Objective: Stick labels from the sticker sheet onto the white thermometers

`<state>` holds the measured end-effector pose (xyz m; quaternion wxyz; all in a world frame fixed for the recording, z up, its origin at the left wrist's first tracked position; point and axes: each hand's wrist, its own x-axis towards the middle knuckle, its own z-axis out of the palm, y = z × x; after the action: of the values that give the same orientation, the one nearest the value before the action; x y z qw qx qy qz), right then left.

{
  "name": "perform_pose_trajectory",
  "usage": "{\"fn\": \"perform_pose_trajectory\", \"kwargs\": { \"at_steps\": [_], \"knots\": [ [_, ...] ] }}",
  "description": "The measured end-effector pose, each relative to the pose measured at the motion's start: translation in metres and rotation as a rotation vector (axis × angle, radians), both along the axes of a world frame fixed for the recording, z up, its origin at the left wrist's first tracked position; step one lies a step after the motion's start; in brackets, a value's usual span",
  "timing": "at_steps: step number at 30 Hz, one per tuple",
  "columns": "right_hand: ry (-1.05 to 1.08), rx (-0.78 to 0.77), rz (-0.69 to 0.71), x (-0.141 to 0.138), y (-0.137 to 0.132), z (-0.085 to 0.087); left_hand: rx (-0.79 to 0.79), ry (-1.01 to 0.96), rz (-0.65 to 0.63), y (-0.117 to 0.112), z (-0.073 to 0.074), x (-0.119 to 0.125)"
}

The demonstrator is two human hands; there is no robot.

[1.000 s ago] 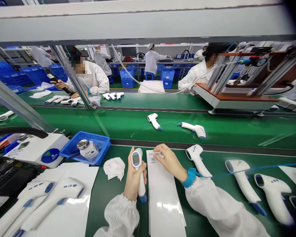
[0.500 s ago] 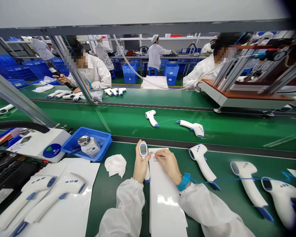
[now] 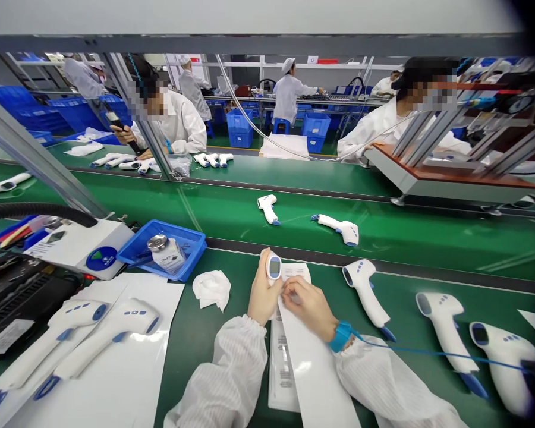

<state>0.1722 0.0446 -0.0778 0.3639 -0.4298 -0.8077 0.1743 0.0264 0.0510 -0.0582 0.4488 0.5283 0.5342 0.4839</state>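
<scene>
My left hand point(image 3: 262, 295) grips a white forehead thermometer point(image 3: 273, 266) upright, its small screen facing me. My right hand point(image 3: 307, 307) is right beside it, fingers pinched at the thermometer's side above a long white label sheet point(image 3: 314, 374) that lies at a slant on the green bench. A second sheet with printed barcodes point(image 3: 284, 365) shows underneath. A blue wrist strap point(image 3: 340, 336) with a blue cord circles my right wrist. What the right fingertips pinch is too small to name.
Three white thermometers point(image 3: 367, 291) point(image 3: 446, 333) point(image 3: 506, 362) lie at the right, two more point(image 3: 93, 333) on white sheets at the left. A blue tray point(image 3: 185, 246) holds a bottle point(image 3: 166, 254). A crumpled wipe point(image 3: 212, 289) lies nearby. Two thermometers point(image 3: 267, 209) point(image 3: 339, 227) ride the conveyor. Co-workers sit across.
My right hand drew back from the top of the label sheet to the thermometer. The top sheet now lies slanted, uncovering a barcode sheet below. The conveyor thermometers drifted.
</scene>
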Motion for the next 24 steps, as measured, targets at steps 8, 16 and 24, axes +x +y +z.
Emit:
{"fn": "perform_pose_trajectory", "kwargs": {
  "at_steps": [8, 16, 24],
  "knots": [
    [0.151, -0.125, -0.107, -0.007, 0.008, -0.005, -0.016, 0.118, 0.072, 0.007, -0.004, -0.006],
    [0.538, -0.577, 0.023, -0.001, -0.001, 0.047, -0.184, -0.175, 0.102, -0.013, 0.034, -0.018],
    [0.188, -0.577, 0.137, 0.016, -0.038, 0.096, -0.271, -0.421, -0.135, -0.066, 0.016, 0.022]
  ]
}}
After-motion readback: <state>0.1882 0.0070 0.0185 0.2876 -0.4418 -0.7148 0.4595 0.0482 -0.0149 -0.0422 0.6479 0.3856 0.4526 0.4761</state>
